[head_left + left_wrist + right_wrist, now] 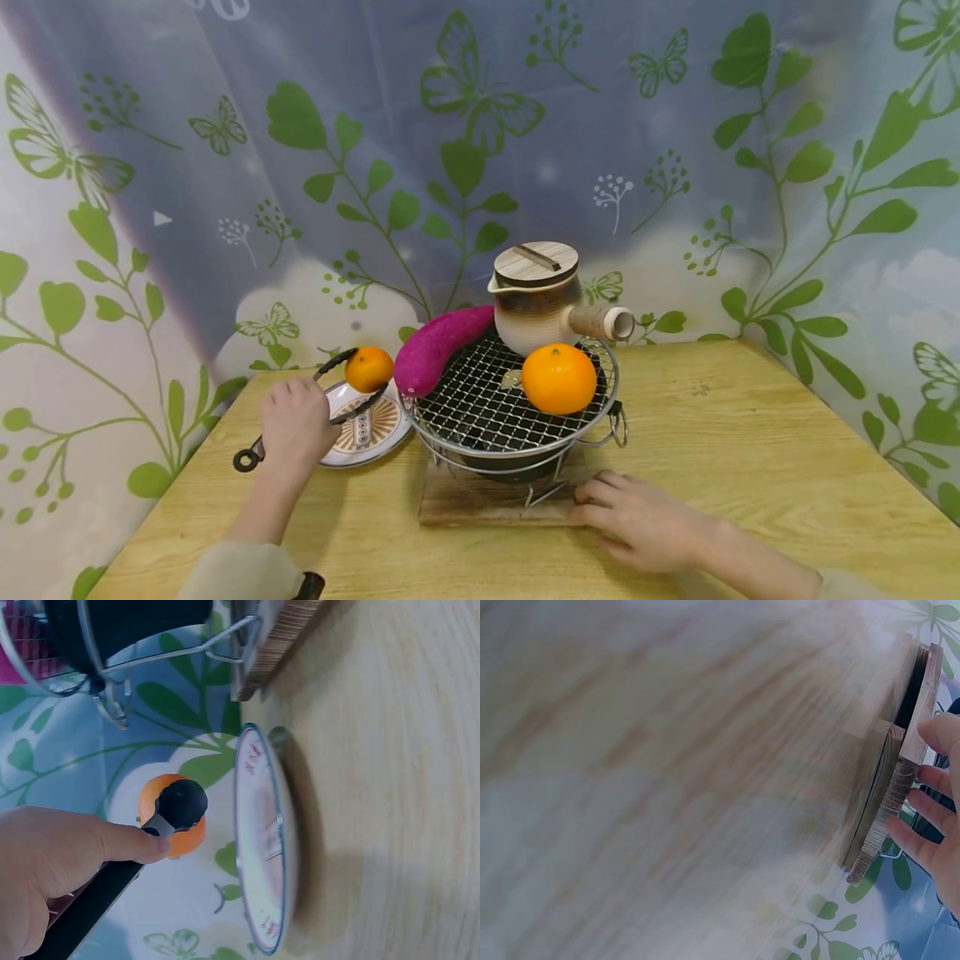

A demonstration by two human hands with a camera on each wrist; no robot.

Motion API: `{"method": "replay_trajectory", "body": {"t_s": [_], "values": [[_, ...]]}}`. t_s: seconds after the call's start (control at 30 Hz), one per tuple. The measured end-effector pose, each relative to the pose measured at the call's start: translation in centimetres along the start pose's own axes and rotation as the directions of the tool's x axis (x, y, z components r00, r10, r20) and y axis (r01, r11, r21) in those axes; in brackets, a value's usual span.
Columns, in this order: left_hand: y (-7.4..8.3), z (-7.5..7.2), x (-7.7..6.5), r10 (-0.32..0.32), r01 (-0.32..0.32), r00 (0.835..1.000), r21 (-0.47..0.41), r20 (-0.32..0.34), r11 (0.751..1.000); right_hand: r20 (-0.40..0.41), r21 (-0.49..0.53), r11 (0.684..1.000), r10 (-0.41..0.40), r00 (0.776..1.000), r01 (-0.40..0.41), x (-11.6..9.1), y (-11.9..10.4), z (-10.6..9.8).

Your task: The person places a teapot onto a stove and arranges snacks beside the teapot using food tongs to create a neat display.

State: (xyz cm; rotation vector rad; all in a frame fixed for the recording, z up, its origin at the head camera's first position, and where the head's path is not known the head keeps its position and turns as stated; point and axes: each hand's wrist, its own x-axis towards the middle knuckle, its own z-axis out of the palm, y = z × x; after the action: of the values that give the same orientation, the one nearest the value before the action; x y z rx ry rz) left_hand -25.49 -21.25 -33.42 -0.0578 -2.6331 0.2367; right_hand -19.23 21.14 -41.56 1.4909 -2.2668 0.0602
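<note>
My left hand (pixel 298 421) grips black tongs (pixel 362 408), whose arms hold a small orange tangerine (pixel 369 369) between them. In the left wrist view the thumb lies along the tongs' handle (pixel 94 904). The tangerine is held up over a white patterned plate (pixel 401 435), left of the round grill (pixel 480 417). At the front right corner of the wooden board (pixel 495 505) under the grill, my right hand (pixel 645 521) has its fingertips against the board's edge. Its fingers are extended in the right wrist view.
On the wire mesh lie a purple eggplant-like vegetable (pixel 442 346) and a larger orange fruit (pixel 559 379). A clay pot (pixel 532 312) with wooden lid and side handle stands at the back. A metal ring (pixel 619 427) hangs off the grill's right side. Behind the table hangs a patterned curtain (pixel 360 75).
</note>
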Motion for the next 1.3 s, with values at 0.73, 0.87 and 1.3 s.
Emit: {"method": "replay_trajectory", "body": {"t_s": [0.73,0.87,1.3], "values": [[-2.6,-8.4,-1.7,0.04,-0.046,0.984,-0.028,-0.173,0.999,-0.011,0.008,1.0,0.001,1.0,-0.001,0.0,0.1,-0.1],[-2.5,-9.8,-1.7,0.053,-0.065,0.974,-0.046,-0.222,0.997,-0.014,0.012,1.0,0.001,1.0,0.0,0.1,0.0,0.0],[-2.1,-12.9,-1.6,0.061,-0.09,0.949,-0.081,-0.31,0.993,-0.026,0.012,1.0,0.004,1.0,-0.004,0.1,0.0,0.0]]}}
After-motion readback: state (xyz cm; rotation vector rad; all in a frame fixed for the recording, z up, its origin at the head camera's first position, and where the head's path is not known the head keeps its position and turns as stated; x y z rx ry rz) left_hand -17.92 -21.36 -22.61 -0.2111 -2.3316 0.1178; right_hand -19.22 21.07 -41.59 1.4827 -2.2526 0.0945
